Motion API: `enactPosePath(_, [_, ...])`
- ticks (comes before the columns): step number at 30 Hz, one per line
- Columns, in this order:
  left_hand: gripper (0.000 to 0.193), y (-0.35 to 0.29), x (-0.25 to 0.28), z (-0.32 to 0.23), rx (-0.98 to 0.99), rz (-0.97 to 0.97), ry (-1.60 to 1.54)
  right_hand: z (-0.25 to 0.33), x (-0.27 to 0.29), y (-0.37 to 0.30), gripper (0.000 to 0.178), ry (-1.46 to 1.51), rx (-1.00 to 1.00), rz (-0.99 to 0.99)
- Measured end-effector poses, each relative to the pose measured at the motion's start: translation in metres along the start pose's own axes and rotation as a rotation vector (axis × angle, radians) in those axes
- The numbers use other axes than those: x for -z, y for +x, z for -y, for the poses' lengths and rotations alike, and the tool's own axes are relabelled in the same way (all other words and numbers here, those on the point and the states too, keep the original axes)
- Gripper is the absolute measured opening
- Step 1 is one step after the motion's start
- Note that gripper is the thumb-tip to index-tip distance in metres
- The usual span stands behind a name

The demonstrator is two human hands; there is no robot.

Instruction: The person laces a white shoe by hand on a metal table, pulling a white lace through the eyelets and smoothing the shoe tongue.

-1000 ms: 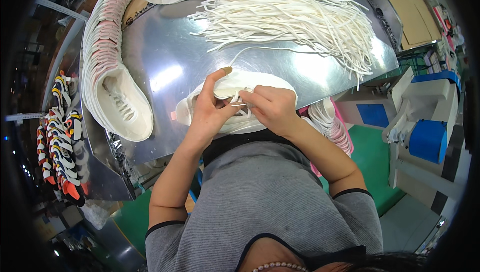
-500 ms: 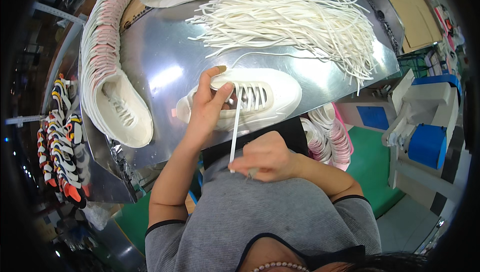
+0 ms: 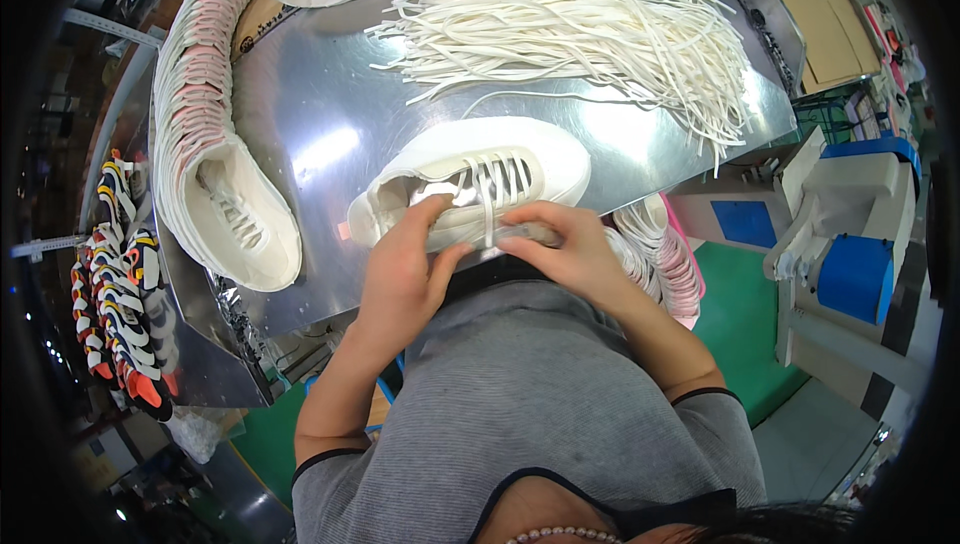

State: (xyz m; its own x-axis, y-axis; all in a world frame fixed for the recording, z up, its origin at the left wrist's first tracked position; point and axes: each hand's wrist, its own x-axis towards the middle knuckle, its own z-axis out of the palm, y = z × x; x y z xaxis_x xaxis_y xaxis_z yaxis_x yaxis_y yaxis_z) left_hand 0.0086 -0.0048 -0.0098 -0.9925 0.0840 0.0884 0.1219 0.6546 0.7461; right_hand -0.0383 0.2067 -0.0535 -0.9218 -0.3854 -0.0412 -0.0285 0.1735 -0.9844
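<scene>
Left hand (image 3: 400, 279): fingers closed on the near side of the white sneaker (image 3: 470, 189), thumb up by the collar opening, pinning the shoe to the counter (image 3: 330, 114).
Right hand (image 3: 575, 254): fingers pinched on the end of the white lace (image 3: 487, 206), now pressed against the shoe's near side just beside the left hand.
Change: half a second ago the right hand was drawn back toward the body with the lace stretched out; it has come back to the shoe, and the lace now runs short and flat down over the eyelet rows. I judge one pull-through finished and the next eyelet being found.
Sneaker: lies on its side just beyond both hands, at the counter's near edge, partly laced.
Beyond the shoe: a spread bundle of loose white laces (image 3: 590, 39).
Left of the hands: a curved row of nested white-and-pink sneakers (image 3: 215, 144).
Right, below the counter: more stacked sneakers (image 3: 665, 254).
</scene>
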Motion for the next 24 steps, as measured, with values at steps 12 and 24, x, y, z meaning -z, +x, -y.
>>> enactPosePath(12, [0.029,0.002,-0.004,-0.004,0.037,-0.037,0.06,-0.002,-0.022,0.002,0.02,-0.174,-0.046,-0.093])
enactPosePath(24, [0.028,0.003,-0.004,-0.008,0.168,0.016,-0.029,0.0,-0.027,0.015,0.014,0.351,-0.093,-0.062])
